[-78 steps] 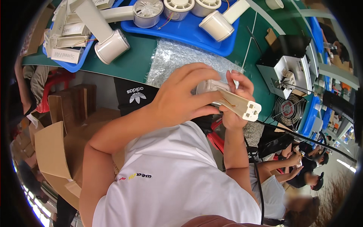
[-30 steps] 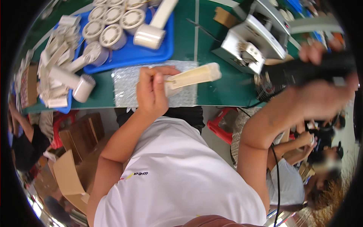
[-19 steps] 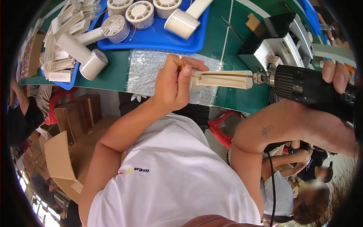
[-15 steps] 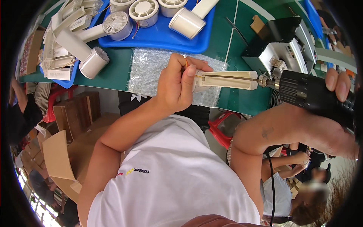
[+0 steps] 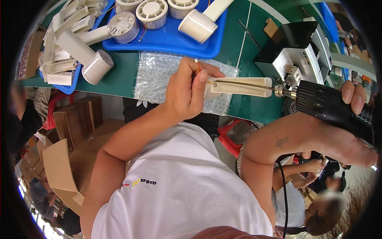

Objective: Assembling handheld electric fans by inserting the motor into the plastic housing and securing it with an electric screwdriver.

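Note:
My left hand (image 5: 189, 84) is closed round the head of a cream handheld fan housing (image 5: 242, 88), whose open handle half points right. Thin coloured wires with a small white plug (image 5: 196, 61) stick up by the thumb. Wrapped round a black electric screwdriver (image 5: 318, 99), my right hand (image 5: 354, 97) is partly cut off at the right edge. The driver's long thin bit runs along inside the handle, its tip at the end near my left fingers. Whether a screw sits at the tip is too small to tell.
Under the work lies bubble wrap (image 5: 153, 75) on the green table (image 5: 123, 73). Behind it a blue tray (image 5: 175, 47) holds several fan heads. More fan parts fill another blue tray (image 5: 65, 88) at left. A black and silver machine (image 5: 294, 55) stands at right, near other people.
The screwdriver and the free end of the fan handle have shifted very slightly down and right. Both hands keep their grips.

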`<state>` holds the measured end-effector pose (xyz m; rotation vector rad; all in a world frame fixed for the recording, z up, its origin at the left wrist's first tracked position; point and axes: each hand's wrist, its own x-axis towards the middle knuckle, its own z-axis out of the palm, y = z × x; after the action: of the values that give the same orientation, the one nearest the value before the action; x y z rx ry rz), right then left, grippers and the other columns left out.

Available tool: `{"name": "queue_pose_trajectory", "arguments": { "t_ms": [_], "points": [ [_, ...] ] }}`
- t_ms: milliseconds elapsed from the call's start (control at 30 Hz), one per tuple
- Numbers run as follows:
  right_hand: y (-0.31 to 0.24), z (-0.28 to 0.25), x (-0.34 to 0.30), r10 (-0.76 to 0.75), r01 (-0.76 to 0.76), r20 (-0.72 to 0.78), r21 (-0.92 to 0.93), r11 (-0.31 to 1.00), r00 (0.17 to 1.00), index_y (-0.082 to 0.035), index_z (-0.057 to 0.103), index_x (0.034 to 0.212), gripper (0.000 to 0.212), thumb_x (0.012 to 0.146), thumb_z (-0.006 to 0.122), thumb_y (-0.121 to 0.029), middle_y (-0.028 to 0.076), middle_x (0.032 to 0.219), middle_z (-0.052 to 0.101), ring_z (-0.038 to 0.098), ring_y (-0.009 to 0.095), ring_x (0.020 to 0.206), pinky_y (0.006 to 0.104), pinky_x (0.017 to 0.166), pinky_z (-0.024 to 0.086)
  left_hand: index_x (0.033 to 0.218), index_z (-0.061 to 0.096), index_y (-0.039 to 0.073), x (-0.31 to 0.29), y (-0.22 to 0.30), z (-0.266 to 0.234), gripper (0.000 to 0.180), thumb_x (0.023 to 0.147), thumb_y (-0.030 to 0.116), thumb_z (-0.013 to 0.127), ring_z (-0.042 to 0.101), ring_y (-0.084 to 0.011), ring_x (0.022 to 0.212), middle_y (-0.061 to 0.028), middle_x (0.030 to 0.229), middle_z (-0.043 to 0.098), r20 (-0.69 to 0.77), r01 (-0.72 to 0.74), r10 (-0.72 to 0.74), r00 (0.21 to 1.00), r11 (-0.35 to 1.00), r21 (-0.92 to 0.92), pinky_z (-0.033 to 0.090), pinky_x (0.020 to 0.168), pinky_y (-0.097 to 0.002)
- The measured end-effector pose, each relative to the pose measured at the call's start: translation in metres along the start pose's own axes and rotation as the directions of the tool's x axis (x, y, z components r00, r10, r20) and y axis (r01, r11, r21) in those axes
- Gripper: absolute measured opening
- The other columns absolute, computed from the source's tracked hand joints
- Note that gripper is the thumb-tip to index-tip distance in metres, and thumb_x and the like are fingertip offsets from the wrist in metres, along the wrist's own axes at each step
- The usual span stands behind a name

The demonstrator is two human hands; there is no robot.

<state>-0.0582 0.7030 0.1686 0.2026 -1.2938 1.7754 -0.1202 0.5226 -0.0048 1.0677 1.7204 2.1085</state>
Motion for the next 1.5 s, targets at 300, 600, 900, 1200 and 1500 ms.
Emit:
{"name": "queue_pose_trajectory", "arguments": {
  "t_ms": [300,600,900,1200,1500],
  "points": [
    [-0.004,0.009,-0.001,-0.063,0.065,-0.019,0.150,0.987,0.998,0.005,0.052,0.109,0.071,0.095,0.042,-0.064,0.023,0.072,0.062,0.057,0.027,0.050,0.0347,0.041,0.049,0.095,0.037,0.003,0.000,-0.002,0.001,0.015,0.106,0.013,0.042,0.066,-0.0222,0.068,-0.0174,0.092,0.072,0.044,-0.056,0.056,0.997,0.998,0.004,0.051,0.063,-0.0320],
    [-0.020,0.012,-0.003,-0.099,0.111,-0.067,0.219,0.969,0.993,0.005,0.053,0.108,0.079,0.096,0.038,-0.072,0.024,0.064,0.059,0.056,0.028,0.045,0.0341,0.036,0.047,0.095,0.037,0.003,0.000,-0.003,0.002,0.016,0.106,0.014,0.040,0.065,-0.0208,0.067,-0.0173,0.093,0.072,0.008,-0.035,0.035,0.999,0.999,-0.010,0.051,0.061,-0.0308],
    [-0.018,0.017,0.000,-0.111,0.124,-0.092,0.151,0.981,0.990,0.005,0.053,0.108,0.076,0.098,0.037,-0.070,0.024,0.067,0.060,0.058,0.029,0.046,0.0351,0.037,0.048,0.095,0.037,0.003,0.001,-0.001,0.000,0.017,0.106,0.016,0.041,0.065,-0.0209,0.067,-0.0161,0.093,0.073,0.014,-0.017,0.016,1.000,1.000,0.013,0.051,0.062,-0.0313],
    [-0.013,0.021,-0.006,-0.096,0.105,-0.048,0.219,0.970,0.994,0.005,0.051,0.114,0.079,0.098,0.037,-0.070,0.027,0.070,0.061,0.060,0.031,0.055,0.0357,0.042,0.049,0.095,0.037,0.003,0.002,0.000,0.001,0.015,0.106,0.013,0.041,0.065,-0.0219,0.068,-0.0170,0.092,0.072,0.003,-0.010,0.010,1.000,1.000,-0.013,0.051,0.064,-0.0315],
    [-0.059,0.016,0.018,0.306,-0.152,0.053,-0.779,0.608,0.951,0.006,0.050,0.114,0.077,0.098,0.038,-0.068,0.024,0.072,0.059,0.061,0.033,0.060,0.0405,0.046,0.049,0.096,0.038,0.003,0.000,-0.002,-0.003,0.014,0.106,0.012,0.041,0.066,-0.0223,0.069,-0.0177,0.092,0.072,0.003,-0.014,0.014,1.000,1.000,-0.013,0.051,0.064,-0.0318]
  ]
}}
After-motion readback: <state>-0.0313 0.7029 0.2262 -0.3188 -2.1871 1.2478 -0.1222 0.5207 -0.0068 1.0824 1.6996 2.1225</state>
